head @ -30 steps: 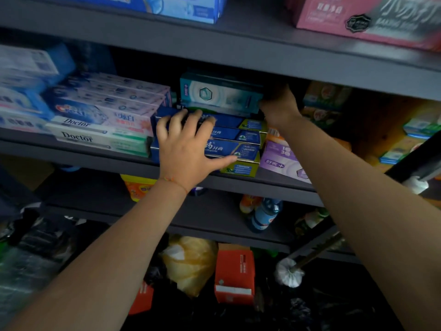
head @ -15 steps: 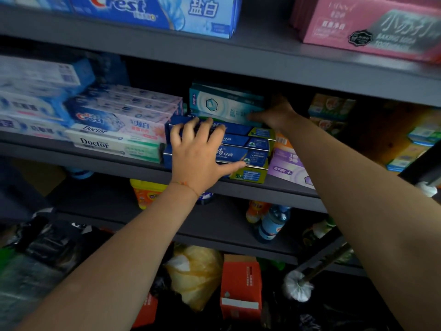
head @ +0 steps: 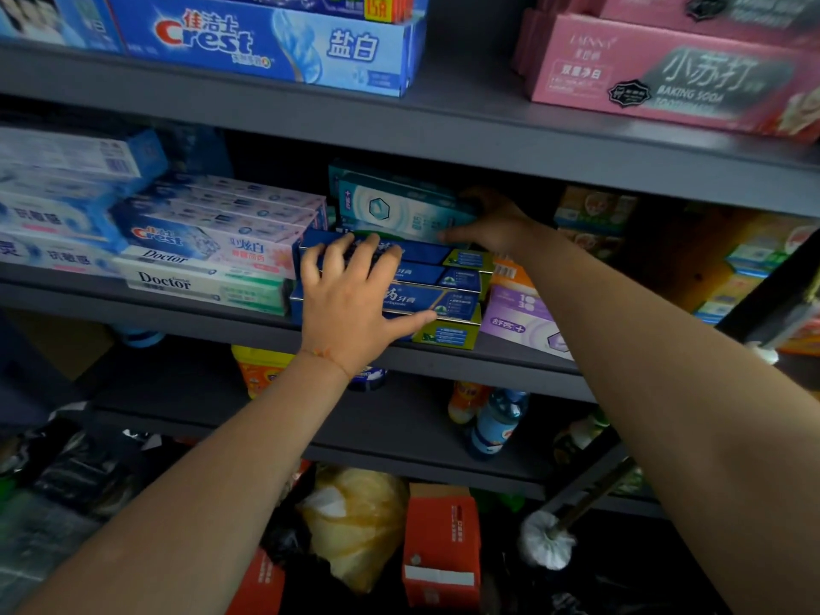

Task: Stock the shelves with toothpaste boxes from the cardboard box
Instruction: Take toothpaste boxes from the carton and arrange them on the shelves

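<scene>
A stack of dark blue toothpaste boxes (head: 437,277) lies on the middle shelf (head: 443,364). My left hand (head: 350,299) rests flat on the stack's front, fingers spread over the top box and thumb along the lowest one. On top of the stack lies a teal toothpaste box (head: 390,210). My right hand (head: 497,224) grips its right end, thumb at the lower front edge and fingers behind it. The cardboard box is not in view.
White and blue Crest and Doctor boxes (head: 208,255) fill the shelf to the left, purple boxes (head: 519,317) to the right. The upper shelf carries a large Crest box (head: 266,42) and pink cartons (head: 665,73). Below are bottles (head: 492,419), an orange-red carton (head: 439,543) and a brush (head: 548,543).
The view has tilted up a little. My right hand has closed round the right end of the teal box. My left hand stays on the blue stack.
</scene>
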